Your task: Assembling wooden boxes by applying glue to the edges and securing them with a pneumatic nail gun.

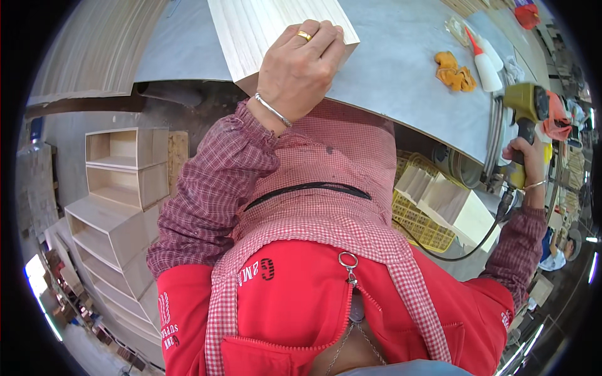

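Note:
A pale wooden box (257, 31) with straight grain lies on the grey-topped workbench (395, 75), its near end at the bench's front edge. My left hand (298, 72) grips that near end, with the fingers bent over its corner; their tips are partly hidden. Out to the right, my right hand (525, 155) is wrapped round the handle of a yellow-green air nail gun (523, 100). The nail gun is held beside the bench's right end, apart from the box. From its handle a dark air hose (467, 254) loops down and back toward my apron.
Thin boards (94, 50) are stacked at the bench's left. An orange cloth (453, 72) and a white red-tipped glue bottle (486, 69) lie on the right. Open wooden boxes (113, 225) stand piled at my left. A yellow crate (414, 219) holding wooden pieces sits below the bench.

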